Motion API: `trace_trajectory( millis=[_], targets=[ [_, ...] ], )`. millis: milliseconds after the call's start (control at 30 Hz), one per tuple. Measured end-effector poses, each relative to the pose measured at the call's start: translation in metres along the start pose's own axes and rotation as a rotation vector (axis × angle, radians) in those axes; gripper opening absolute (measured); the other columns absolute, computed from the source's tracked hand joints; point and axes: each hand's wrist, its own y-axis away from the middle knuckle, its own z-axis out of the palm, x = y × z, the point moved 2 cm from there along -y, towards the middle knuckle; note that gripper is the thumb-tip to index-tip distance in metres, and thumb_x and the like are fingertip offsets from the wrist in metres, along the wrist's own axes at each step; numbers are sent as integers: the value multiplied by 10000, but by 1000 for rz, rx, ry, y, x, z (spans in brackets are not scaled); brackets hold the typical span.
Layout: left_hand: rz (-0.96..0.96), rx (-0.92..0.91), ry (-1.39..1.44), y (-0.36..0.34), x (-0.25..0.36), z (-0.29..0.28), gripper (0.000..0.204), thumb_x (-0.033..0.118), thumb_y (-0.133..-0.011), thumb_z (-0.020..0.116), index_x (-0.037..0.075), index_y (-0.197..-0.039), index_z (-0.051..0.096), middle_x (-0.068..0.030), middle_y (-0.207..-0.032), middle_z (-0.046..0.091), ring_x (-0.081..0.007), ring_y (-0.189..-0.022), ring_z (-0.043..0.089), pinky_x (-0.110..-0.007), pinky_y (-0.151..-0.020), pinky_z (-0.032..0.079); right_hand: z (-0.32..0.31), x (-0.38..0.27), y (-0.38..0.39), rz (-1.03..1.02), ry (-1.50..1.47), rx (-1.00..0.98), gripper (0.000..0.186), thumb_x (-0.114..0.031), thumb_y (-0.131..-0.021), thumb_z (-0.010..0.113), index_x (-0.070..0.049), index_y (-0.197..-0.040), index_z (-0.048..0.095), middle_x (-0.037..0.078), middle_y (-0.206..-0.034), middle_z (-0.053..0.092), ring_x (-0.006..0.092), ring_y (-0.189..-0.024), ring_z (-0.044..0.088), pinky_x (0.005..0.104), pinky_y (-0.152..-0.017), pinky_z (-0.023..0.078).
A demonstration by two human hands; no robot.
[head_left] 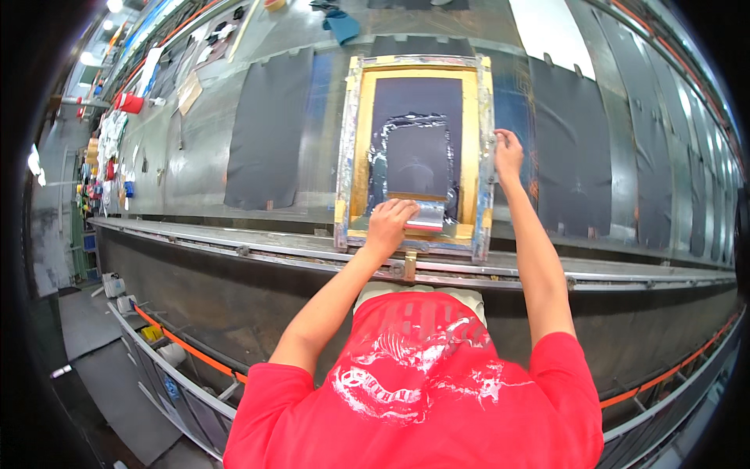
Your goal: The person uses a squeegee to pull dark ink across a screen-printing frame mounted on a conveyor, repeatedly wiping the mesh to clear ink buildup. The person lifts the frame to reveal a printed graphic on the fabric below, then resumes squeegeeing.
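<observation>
In front of me a screen printing frame (485, 102) lies on the long table, its wooden border taped yellow along the inside. White and dark ink smears surround the dark mesh area (416, 160) in the middle. My left hand (390, 224) is closed round a squeegee (428, 214) with a silvery face and a red lower edge, resting at the near end of the mesh. The fingers of my right hand (508, 155) are curled at the frame's right edge; their exact hold is partly hidden. A metal clamp (410, 265) sits at the frame's near edge, against the table rail.
Dark fabric panels lie flat on the table to the left (269, 129) and right (572, 148). A metal rail (305, 244) runs along the near table edge. Far off lie a teal cloth (341, 27) and a white panel (553, 33). A red container (129, 103) stands far left.
</observation>
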Motion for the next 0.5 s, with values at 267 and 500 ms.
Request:
trace_trajectory(
  millis=[267,500],
  targets=[
    [-114,-62,141,26,-74,-85,501,-63,-704,614,85,-1182,648,-91,-1162,683,-291,-1134,613,-417,-959,487,68,-110,54,-15,-91,-25,215,-234,-990,561,-95,-1074,702,101,-953,718,222,-888,665,352,-827,490],
    [-154,-131,70,88,-230,-195,437,-12,-708,661,89,-1134,672,-76,-1138,696,-266,-1099,631,-392,-926,513,242,-197,154,26,-197,-34,208,-219,-1007,541,-73,-1070,674,83,-822,661,172,-752,589,343,-733,470]
  ],
)
